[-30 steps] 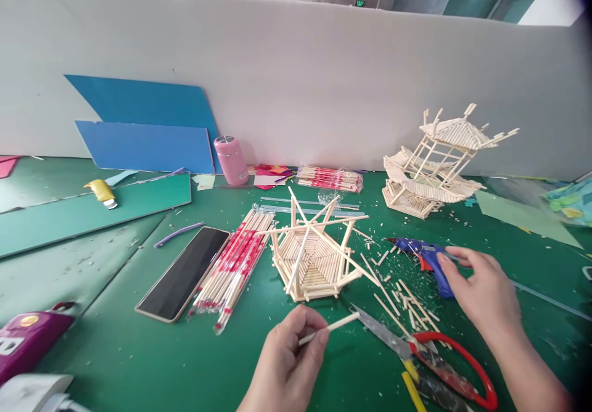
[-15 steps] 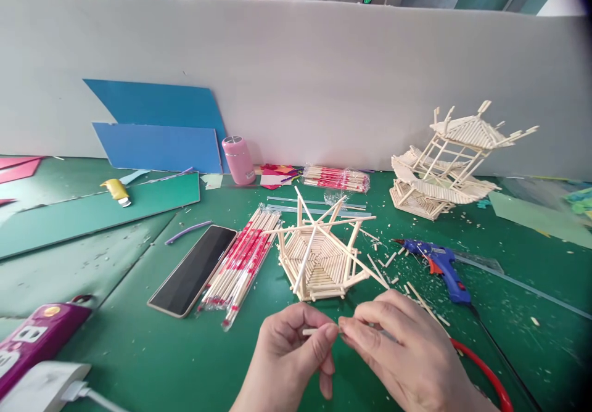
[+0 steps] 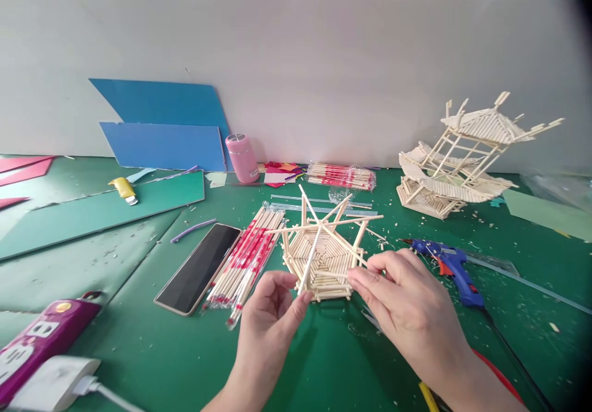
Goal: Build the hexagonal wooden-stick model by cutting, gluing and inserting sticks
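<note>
A six-sided frame of thin wooden sticks (image 3: 324, 248) stands in the middle of the table, with a woven-looking stick floor and long sticks crossing over its top. At its front left corner, my left hand (image 3: 272, 322) has thumb and forefinger closed about the lower end of a sloping stick (image 3: 312, 258). My right hand (image 3: 407, 307) pinches a short thin stick (image 3: 332, 274) that points left across the frame's front. Its fingertips are close to the frame's right side, beside another sloping stick; whether they touch that one I cannot tell.
A blue glue gun (image 3: 448, 267) lies right, its cord running forward. A stick pagoda (image 3: 472, 165) stands behind it. Left are bagged sticks (image 3: 250, 258), a phone (image 3: 198, 270) and a purple power strip (image 3: 46, 338). A pink bottle (image 3: 243, 159) stands behind. Yellow-handled tool (image 3: 428, 396) lies front right.
My hands, close together in front of the frame before, have moved forward and apart. The left has reached the frame's corner; the right has carried the short stick to its front. The view has shifted slightly.
</note>
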`<action>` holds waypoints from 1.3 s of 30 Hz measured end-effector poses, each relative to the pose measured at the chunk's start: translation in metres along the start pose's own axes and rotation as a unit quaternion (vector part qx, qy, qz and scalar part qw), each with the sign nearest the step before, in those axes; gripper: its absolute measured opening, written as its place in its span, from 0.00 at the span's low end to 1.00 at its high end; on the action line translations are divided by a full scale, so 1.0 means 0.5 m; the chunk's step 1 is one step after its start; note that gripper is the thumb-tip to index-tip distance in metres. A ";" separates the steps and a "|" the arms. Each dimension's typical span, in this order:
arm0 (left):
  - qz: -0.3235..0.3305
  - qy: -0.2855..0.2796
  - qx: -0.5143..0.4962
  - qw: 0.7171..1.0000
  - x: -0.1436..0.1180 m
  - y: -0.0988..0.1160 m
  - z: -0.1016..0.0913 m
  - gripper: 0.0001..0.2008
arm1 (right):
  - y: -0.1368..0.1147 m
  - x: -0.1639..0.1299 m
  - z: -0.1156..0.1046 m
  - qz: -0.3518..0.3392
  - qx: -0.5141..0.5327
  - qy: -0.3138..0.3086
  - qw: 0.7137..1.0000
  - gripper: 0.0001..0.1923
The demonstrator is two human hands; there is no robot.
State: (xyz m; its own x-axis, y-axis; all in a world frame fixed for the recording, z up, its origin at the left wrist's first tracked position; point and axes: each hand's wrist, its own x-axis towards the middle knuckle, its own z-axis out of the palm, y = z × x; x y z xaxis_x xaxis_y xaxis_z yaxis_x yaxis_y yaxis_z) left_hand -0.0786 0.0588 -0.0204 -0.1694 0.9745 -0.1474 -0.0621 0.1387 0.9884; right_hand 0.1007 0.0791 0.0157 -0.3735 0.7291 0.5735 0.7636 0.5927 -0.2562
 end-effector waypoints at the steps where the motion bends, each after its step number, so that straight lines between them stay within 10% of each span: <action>1: 0.010 -0.008 0.011 1.000 0.005 -0.001 0.000 0.12 | -0.001 0.002 0.001 0.002 0.001 0.004 1.000 0.10; 28: 0.041 -0.069 -0.020 0.997 0.043 0.005 0.016 0.03 | -0.001 0.009 0.015 -0.002 -0.004 -0.017 1.000 0.09; 39: 0.141 -0.043 0.156 0.977 0.027 -0.016 -0.034 0.21 | 0.017 -0.027 -0.001 0.038 0.030 0.029 0.998 0.21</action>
State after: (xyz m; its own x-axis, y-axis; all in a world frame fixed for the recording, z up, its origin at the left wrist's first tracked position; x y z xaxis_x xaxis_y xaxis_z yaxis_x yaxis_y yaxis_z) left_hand -0.0973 0.0676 -0.0307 -0.0526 0.9911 0.1224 0.2799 -0.1030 0.9545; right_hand 0.1126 0.0742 0.0065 -0.2832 0.7534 0.5935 0.7547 0.5569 -0.3469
